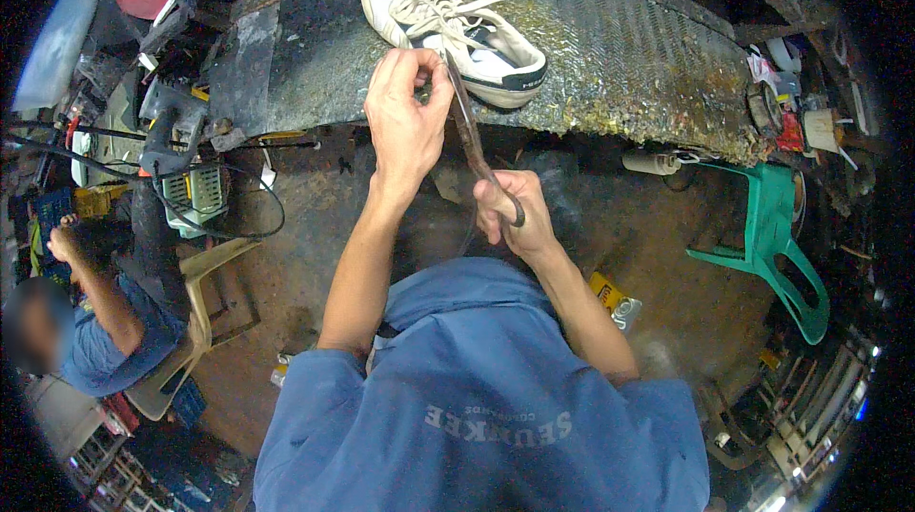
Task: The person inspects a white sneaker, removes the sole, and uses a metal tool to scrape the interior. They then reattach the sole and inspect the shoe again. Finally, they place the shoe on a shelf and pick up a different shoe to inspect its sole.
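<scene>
On top of the worn, dark counter [315,73], a white shoe [467,30] is placed just ahead of both hands, its toe turned to the upper left. By the shoe's near side, the thumb and index fingertip of the left hand [405,112] are pressed together, whatever is pinched there being too small to tell, while the handles of long scissors [469,135] are gripped by the curled fingers of the right hand [524,216], the blades being pointed toward the left fingertips.
</scene>
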Demonstrator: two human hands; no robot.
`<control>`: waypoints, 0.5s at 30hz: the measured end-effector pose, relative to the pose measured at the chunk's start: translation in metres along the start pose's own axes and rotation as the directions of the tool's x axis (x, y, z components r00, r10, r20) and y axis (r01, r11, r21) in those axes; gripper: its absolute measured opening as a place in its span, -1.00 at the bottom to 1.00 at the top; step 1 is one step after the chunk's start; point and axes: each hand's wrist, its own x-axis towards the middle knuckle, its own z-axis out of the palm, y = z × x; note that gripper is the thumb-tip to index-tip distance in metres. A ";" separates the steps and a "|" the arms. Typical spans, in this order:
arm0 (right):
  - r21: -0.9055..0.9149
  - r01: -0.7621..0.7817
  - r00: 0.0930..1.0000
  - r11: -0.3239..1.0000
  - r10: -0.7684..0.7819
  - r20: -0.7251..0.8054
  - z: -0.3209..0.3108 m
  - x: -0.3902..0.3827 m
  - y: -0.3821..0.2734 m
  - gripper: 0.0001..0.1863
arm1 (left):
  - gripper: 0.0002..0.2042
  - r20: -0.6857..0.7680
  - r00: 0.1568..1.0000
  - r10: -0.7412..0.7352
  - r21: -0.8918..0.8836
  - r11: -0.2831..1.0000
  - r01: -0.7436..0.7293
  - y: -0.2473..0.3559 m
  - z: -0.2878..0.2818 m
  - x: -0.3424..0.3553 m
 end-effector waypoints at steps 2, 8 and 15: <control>-0.013 0.034 0.999 0.999 -0.034 -0.012 0.000 0.001 0.001 -0.49 | -0.90 0.000 1.000 0.006 -0.008 1.000 -0.006 0.000 0.000 0.000; -0.070 0.008 0.999 0.998 -0.012 -0.050 0.002 0.002 -0.001 -0.50 | -0.91 0.006 1.000 0.011 -0.019 1.000 -0.011 -0.002 0.000 0.000; -0.158 -0.022 0.998 0.987 0.011 -0.069 0.005 0.003 -0.004 -0.42 | -0.92 -0.003 1.000 0.008 -0.021 1.000 -0.008 0.003 0.002 -0.001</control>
